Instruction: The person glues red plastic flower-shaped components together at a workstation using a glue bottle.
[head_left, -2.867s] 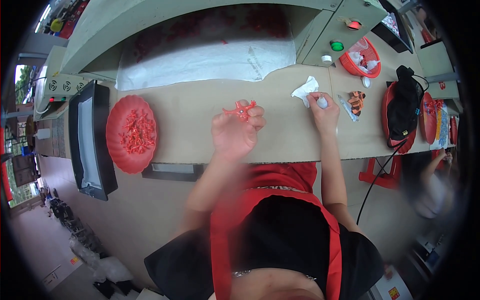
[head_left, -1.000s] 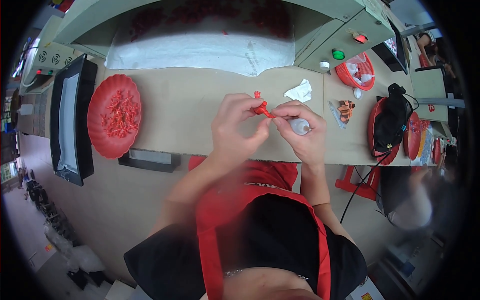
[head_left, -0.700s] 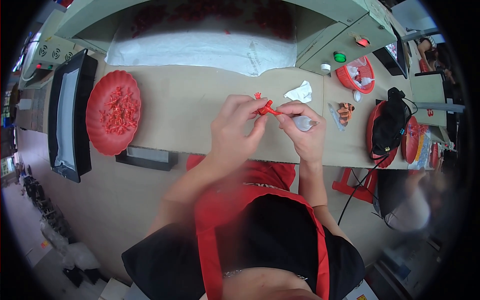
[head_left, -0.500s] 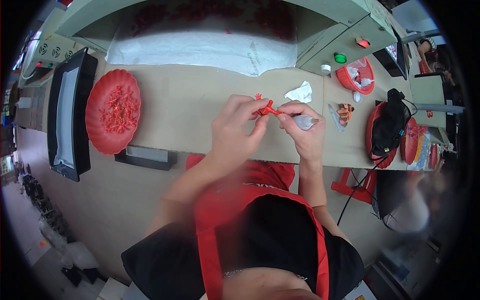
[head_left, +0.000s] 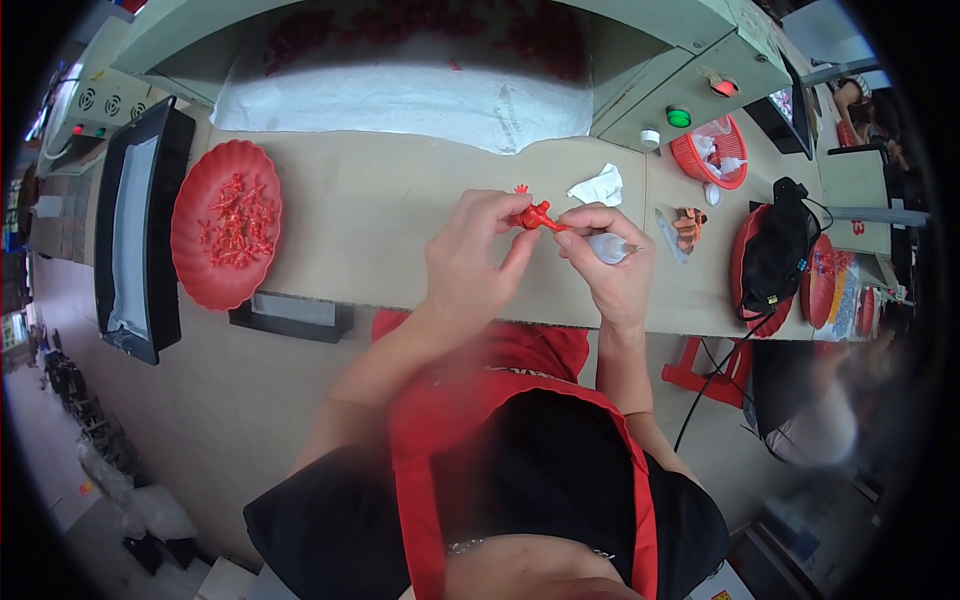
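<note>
A small red plastic figure is between my hands, above the front part of the bench. My left hand is closed in a pinch on its left side, and a spiky red end shows above the fingertips. My right hand pinches a thin red part at the figure's lower right with thumb and forefinger. Tucked in that same hand is a translucent white squeeze bottle, its narrow tip pointing right. Whether the thin red part is joined to the figure cannot be made out.
On the left, a scalloped red dish of small red pieces stands beside a black tray. White paper, a blade-like tool, orange-brown pieces and a red basket lie rightward. A green machine housing overhangs the back.
The red figure has turned slightly between my fingers, showing more of its body. Both hands stay in nearly the same place and keep their hold.
</note>
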